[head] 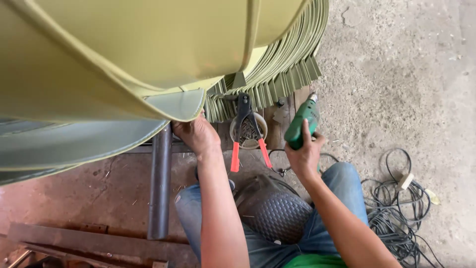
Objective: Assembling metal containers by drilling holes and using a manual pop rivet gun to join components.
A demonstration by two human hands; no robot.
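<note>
Green drill (pixel 301 124) in right hand (pixel 303 156)

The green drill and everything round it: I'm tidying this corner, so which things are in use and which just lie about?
In use:
- green drill, gripped by the right hand
- green sheet panel, its edge touched by the left hand

Lying about:
- red-handled rivet tool resting on a small tub
- cable tangle
- stacked green strips
- steel pipe
</note>
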